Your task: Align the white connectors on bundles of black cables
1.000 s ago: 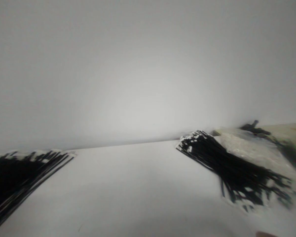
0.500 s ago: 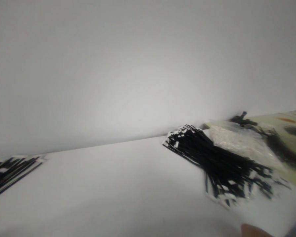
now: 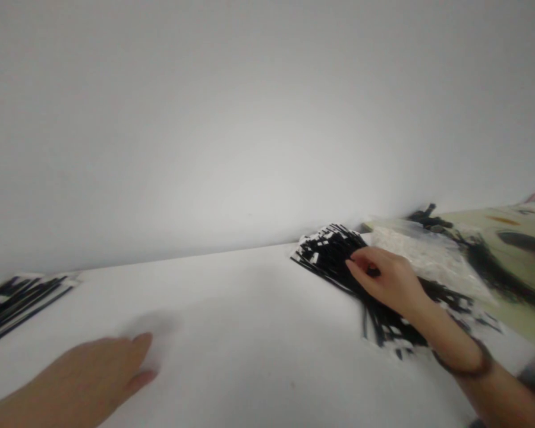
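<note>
My right hand (image 3: 390,279) is over a bundle of thin black cables with white ends (image 3: 334,261), at the right of the head view. Its thumb and forefinger are curled into a pinch against the bundle's upper part; what is between the fingertips, if anything, is hidden. A dark band circles that wrist. At lower left, my left hand (image 3: 102,368) hovers above the white table (image 3: 241,321), thumb and fingers apart, holding nothing. A second bundle of black cables with white ends (image 3: 22,303) lies beyond it at the far left, cut by the frame edge.
Behind the right bundle rests a clear plastic bag of small whitish pieces (image 3: 428,252). Dark items (image 3: 428,217) lie past it, beside a yellowish printed sheet (image 3: 508,249). A plain pale wall (image 3: 249,131) rises at the table's back edge.
Both hands have come into view: the left at lower left, the right from the lower right onto the cable bundle. Earlier only a fingertip showed at the bottom right.
</note>
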The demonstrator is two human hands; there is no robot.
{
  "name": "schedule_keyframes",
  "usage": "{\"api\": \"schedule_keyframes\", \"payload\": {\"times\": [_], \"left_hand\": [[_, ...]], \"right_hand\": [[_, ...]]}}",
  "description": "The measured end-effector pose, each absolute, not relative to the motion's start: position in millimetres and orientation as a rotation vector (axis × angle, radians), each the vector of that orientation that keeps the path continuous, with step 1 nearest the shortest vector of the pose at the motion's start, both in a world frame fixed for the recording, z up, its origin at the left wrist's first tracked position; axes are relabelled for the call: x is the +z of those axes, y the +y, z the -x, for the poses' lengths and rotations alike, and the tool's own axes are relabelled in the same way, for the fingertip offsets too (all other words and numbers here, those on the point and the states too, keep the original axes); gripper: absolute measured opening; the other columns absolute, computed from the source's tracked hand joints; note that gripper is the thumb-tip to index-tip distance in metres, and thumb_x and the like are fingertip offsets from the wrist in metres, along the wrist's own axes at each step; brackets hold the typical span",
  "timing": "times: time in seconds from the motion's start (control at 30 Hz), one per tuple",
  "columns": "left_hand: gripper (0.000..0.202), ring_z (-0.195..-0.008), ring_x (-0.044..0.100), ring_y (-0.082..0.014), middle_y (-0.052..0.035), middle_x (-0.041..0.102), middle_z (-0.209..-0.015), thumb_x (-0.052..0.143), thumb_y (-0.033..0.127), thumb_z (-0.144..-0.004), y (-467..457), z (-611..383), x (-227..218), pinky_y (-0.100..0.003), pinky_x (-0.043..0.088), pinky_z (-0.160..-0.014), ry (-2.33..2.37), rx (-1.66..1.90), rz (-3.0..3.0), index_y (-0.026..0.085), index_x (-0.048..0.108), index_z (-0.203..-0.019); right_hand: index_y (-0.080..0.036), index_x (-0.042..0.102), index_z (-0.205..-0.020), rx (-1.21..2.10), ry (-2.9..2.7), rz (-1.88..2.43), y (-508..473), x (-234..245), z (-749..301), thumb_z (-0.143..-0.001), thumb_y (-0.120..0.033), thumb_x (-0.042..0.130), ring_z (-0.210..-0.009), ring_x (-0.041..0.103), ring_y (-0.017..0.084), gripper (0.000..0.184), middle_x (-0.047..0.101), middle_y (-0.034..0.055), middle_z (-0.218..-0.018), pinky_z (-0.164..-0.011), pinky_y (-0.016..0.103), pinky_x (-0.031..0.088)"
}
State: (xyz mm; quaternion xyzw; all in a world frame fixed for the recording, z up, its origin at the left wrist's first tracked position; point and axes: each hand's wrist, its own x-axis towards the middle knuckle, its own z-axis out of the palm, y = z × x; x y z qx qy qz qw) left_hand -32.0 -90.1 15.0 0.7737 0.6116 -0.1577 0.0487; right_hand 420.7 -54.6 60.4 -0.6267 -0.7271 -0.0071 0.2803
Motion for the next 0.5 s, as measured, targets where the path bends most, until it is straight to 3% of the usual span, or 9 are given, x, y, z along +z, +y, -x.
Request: {"api": "schedule_keyframes", "payload": {"times": [0.07, 0.17, 0.3, 0.5], "left_hand": [[0.044, -0.085, 0.059, -0.0322, -0.0156, 0.065, -0.091, 0.036, 0.039, -0.075, -78.1, 2.6, 38.9, -0.044, 0.040, -0.075, 1.760, -0.472, -2.438, 0.011, 0.060, -0.099], [0.044, -0.080, 0.059, -0.0327, -0.0186, 0.065, -0.085, 0.036, 0.039, -0.075, -65.4, -27.1, 61.4, -0.043, 0.041, -0.071, 1.683, -0.454, -2.470, 0.006, 0.061, -0.090], [0.045, -0.081, 0.059, -0.0325, -0.0187, 0.064, -0.088, 0.035, 0.041, -0.076, -59.3, -32.3, 57.8, -0.043, 0.042, -0.071, 1.676, -0.421, -2.485, 0.007, 0.062, -0.086], [0.051, -0.082, 0.059, -0.0346, -0.0201, 0.063, -0.089, 0.036, 0.048, -0.074, -53.8, -21.2, 45.6, -0.045, 0.043, -0.070, 1.712, -0.453, -2.509, 0.007, 0.059, -0.094]], "right_hand": [[-0.013, 0.059, -0.088, -0.125, -2.030, 1.836, -31.0, 53.2, -440.8, -0.073, -0.028, 0.052, -0.076, 0.056, 0.018, 0.022, 0.060, 0.0098, -0.087, -0.073, 0.029, 0.043], [-0.008, 0.058, -0.096, -0.234, -2.097, 2.094, 2.9, 43.1, -470.7, -0.069, -0.024, 0.053, -0.089, 0.055, 0.024, 0.031, 0.059, 0.0157, -0.095, -0.079, 0.032, 0.039], [-0.012, 0.064, -0.083, -0.075, -2.194, 2.206, 17.8, 43.3, -485.9, -0.070, -0.021, 0.048, -0.079, 0.058, 0.022, 0.022, 0.064, 0.0114, -0.084, -0.073, 0.030, 0.041], [-0.014, 0.063, -0.075, -0.158, -2.141, 2.211, 4.5, 80.1, -477.9, -0.070, -0.023, 0.049, -0.068, 0.057, 0.019, 0.018, 0.063, 0.0088, -0.073, -0.063, 0.027, 0.039]]}}
